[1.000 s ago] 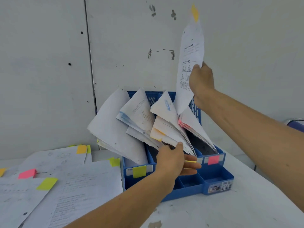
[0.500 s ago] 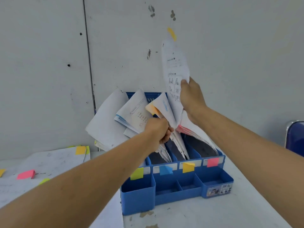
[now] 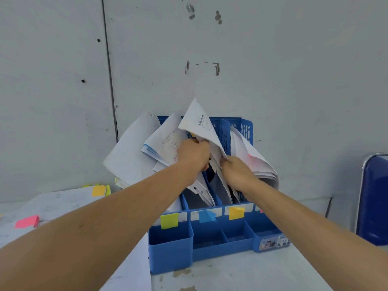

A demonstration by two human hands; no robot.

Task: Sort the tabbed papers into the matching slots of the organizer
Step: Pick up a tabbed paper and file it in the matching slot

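Filing step: left hand (image 3: 194, 154) grips filed papers (image 3: 163, 139), holding them aside; right hand (image 3: 237, 173) pinches the sheet (image 3: 199, 122), partway into the organizer (image 3: 210, 252), seemingly the orange-labelled slot; next, push it fully down, then release.

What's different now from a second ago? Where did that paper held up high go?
The right hand came down from high above, lowering its sheet into the organizer among the filed papers. The left hand rose from the organizer's front and now grips filed papers, pulling them aside. The organizer, its labels and the loose papers on the table stayed put.
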